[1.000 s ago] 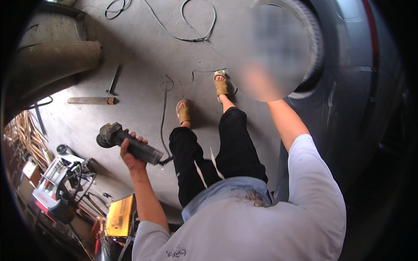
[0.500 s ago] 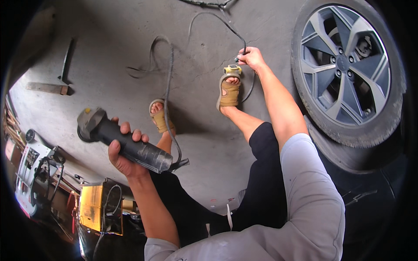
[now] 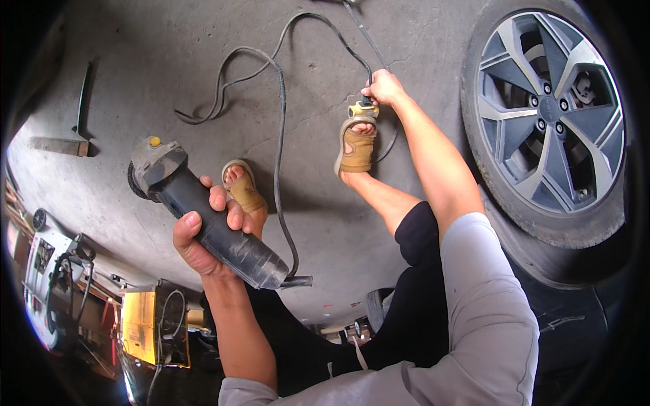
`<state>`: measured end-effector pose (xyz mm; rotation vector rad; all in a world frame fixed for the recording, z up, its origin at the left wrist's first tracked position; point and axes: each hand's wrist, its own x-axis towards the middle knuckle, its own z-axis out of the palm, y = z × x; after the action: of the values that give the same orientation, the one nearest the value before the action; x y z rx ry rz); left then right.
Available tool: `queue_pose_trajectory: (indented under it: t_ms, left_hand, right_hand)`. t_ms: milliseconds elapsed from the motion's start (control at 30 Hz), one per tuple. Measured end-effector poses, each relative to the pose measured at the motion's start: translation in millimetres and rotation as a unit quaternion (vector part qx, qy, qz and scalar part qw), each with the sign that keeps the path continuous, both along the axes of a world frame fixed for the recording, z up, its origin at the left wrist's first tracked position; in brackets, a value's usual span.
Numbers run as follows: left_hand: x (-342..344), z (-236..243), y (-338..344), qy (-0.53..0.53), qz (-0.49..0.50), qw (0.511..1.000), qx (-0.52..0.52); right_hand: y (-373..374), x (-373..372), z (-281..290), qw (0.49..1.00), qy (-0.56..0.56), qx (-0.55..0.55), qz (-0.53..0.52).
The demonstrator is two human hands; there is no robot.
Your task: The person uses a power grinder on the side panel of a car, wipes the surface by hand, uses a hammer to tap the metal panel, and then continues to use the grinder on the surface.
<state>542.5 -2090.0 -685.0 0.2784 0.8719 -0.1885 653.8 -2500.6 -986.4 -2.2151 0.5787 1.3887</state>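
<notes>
My left hand (image 3: 218, 233) is wrapped round the black body of an angle grinder (image 3: 220, 230), held up in front of my left knee. Its grey metal head with a yellow button tilts up to the left, and part of a dark disc shows at the side. From its rear end a black power cord (image 3: 279, 135) loops over the floor to my right hand (image 3: 384, 88). Those fingers are closed on the cord's black plug (image 3: 366, 101), which meets a yellow socket (image 3: 363, 110) at the toe of my right sandal (image 3: 357, 145). How deep the plug sits I cannot tell.
A car wheel (image 3: 552, 125) stands at the right, close to my right arm. On the concrete floor at the far left lies an angled metal piece (image 3: 64, 145). A yellow box-shaped machine (image 3: 139, 325) and a white wheeled machine (image 3: 51, 271) stand at lower left.
My right hand has brought the plug down against the yellow socket; before, they were apart. The grinder has shifted slightly right and its head looks closer. The cord's loop has swung.
</notes>
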Motion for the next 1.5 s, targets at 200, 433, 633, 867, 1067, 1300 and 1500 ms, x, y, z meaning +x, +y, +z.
queue_pose_trajectory:
  t_ms: [200, 433, 633, 867, 1067, 1300, 1500]
  left_hand:
    - [-2, -5, 4, 0.024, 0.025, 0.999, -0.042]
    - [12, -2, -2, 0.001, -0.008, 0.997, -0.083]
    - [10, 48, 5, 0.015, -0.143, 0.989, -0.013]
    - [36, 231, -8, -0.08, -0.536, 0.813, 0.214]
    - [62, 432, -47, -0.299, -0.79, 0.454, 0.283]
    - [-3, 587, -87, -0.477, -0.726, 0.198, 0.453]
    - [-102, 617, -117, -0.687, -0.531, 0.156, 0.471]
  right_hand:
    - [0, -24, -3, 0.998, -0.015, 0.003, -0.06]
    - [18, -33, 10, 0.993, -0.069, -0.083, 0.055]
    - [84, -94, 90, 0.935, -0.214, -0.098, -0.264]
    - [199, -132, 439, 0.69, -0.01, 0.597, -0.408]
    - [210, -160, 688, 0.508, -0.175, 0.658, -0.527]
    - [201, -243, 847, 0.224, -0.424, 0.554, -0.681]
    - [198, -343, 900, 0.151, -0.584, 0.376, -0.703]
